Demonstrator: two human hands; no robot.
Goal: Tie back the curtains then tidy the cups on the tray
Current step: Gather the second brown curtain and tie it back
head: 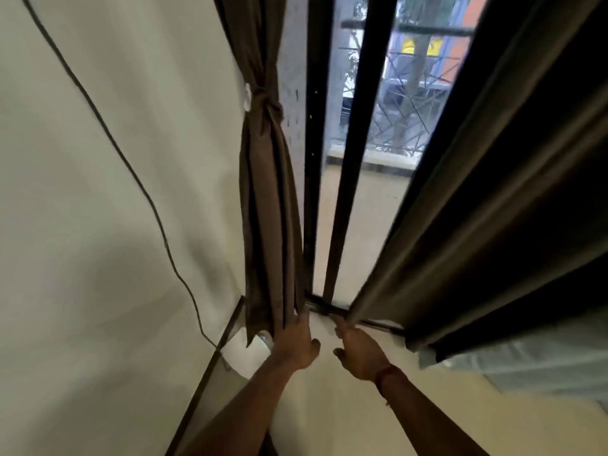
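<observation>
Reaching down toward the foot of the black window frame (353,159), both hands were held with fingers straight and thumbs spread wide, gripping nothing. The left hand (297,340) lay just left of the frame's base, its fingertips at the hem of the left curtain (266,209); blur hid whether they quite touched the cloth. That brown curtain hung gathered just left of the frame, bound partway up by a knotted tieback (263,100). The right hand (357,348), a red thread (383,373) at its wrist, pointed at the frame's bottom rail, near the lower edge of the right curtain (477,209), which hung loose and untied right of the frame. A thin cable (144,192) ran down the wall well left of the frame
</observation>
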